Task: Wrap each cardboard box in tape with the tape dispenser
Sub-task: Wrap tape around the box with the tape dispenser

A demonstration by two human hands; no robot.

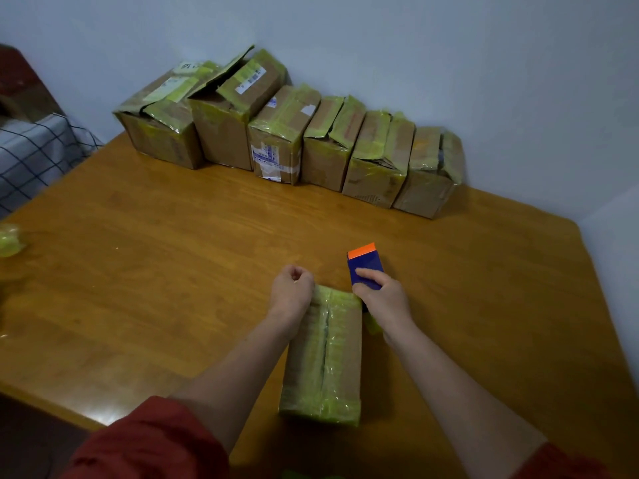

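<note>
Wooden table (138,254) against a pale wall (415,46), taped boxes (276,143) lined at the back. Cardboard box (325,354) between the forearms; right hand (383,299) grips the tape dispenser (366,267), left hand (292,288) curled, hold unclear.

rust-red sleeves (148,440) — apparently loose, pushed up to the elbows — forearms (242,371) bare.

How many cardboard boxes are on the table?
7. Six boxes stand in a row at the table's back edge, left to right; one box lies between the left hand and right hand. Others may hide behind the row.
</note>
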